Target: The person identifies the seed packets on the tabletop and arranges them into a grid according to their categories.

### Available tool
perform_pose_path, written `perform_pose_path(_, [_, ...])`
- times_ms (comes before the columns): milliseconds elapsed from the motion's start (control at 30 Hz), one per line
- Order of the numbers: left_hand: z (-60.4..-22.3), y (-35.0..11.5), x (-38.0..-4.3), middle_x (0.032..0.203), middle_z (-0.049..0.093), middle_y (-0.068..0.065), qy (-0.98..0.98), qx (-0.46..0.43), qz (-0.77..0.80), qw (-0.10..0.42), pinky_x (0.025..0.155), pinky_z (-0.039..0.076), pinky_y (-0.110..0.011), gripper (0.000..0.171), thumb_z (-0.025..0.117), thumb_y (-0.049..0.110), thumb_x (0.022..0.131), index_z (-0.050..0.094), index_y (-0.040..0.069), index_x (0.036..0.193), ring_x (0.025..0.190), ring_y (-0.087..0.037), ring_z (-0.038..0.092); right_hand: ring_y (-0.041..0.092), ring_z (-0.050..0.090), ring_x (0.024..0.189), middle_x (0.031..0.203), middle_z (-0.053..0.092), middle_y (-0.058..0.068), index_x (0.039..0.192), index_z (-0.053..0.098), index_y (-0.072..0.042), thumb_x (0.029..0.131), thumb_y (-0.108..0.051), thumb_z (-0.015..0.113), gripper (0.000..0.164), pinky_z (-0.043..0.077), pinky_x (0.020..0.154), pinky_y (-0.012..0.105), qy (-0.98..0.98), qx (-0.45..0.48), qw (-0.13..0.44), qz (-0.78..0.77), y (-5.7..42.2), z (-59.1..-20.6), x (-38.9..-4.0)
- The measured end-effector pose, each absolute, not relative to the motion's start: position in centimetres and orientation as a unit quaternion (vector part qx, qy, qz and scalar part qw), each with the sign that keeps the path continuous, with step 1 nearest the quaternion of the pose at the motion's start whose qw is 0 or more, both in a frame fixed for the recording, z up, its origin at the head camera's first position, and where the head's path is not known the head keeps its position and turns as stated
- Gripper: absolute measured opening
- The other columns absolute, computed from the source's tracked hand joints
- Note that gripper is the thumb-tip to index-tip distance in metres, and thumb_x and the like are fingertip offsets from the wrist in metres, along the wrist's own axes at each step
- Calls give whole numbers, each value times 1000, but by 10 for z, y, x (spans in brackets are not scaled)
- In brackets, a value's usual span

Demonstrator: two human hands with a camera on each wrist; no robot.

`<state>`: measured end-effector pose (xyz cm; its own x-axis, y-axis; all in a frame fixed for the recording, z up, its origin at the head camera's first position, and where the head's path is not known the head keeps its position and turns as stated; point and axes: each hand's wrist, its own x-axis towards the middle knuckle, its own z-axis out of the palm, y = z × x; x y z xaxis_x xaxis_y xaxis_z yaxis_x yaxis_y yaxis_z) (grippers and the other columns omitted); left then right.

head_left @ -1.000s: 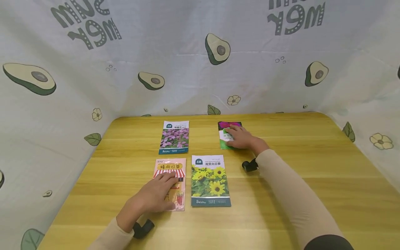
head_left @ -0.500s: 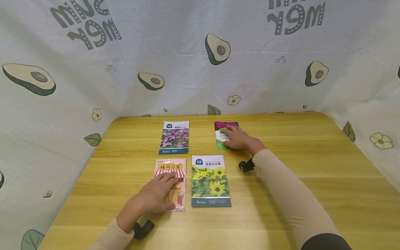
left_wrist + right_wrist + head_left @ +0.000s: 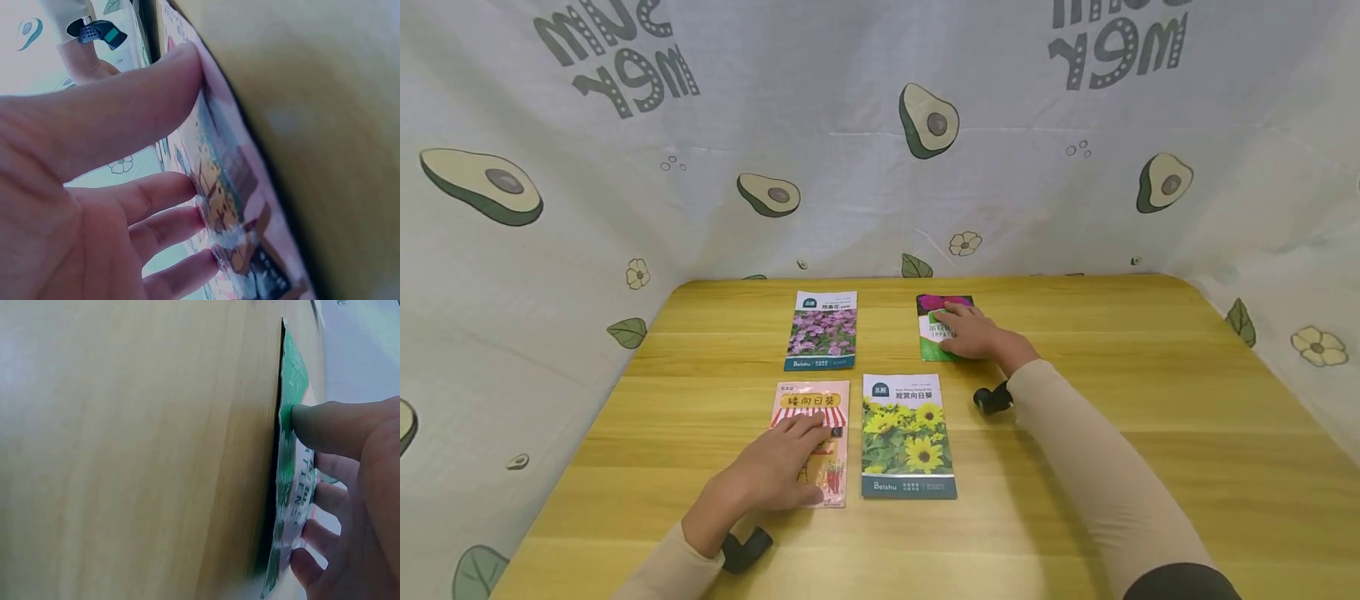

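Observation:
My left hand (image 3: 773, 468) rests its fingertips on a pink seed packet (image 3: 811, 402) lying at the front left of the group. In the left wrist view the thumb and fingers touch the printed face of that packet without curling round it. Farther back on the right, my right hand (image 3: 976, 332) lies over a green and white seed packet (image 3: 930, 348) with magenta flowers, partly hiding it. The right wrist view has the thumb and fingertips pressing on this packet (image 3: 289, 450), which lies on the table.
A seed packet with purple flowers (image 3: 822, 332) lies behind the pink one. Beside the pink packet, to its right, is a yellow sunflower packet (image 3: 908, 435). The wooden table (image 3: 1150, 375) ends at a white cloth (image 3: 842, 225) printed with avocados.
My right hand has slid the green and white packet a little to the left. The left hand stays on the pink packet. The head view has shifted slightly.

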<state>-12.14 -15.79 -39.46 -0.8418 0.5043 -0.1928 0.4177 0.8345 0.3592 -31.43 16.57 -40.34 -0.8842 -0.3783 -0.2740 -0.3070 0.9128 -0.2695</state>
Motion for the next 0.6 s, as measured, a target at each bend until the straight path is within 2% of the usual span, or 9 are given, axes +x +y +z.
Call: perform_pose_path(600, [-394, -156, -122, 154, 44, -14, 947, 237, 154, 151, 117, 37, -55, 76, 79, 30, 79, 49, 3, 143, 144, -40, 38, 50, 14, 150, 164, 19, 22, 156, 31, -9, 98, -28, 52, 64, 18, 120, 69, 962, -192, 155, -119, 166, -404, -316])
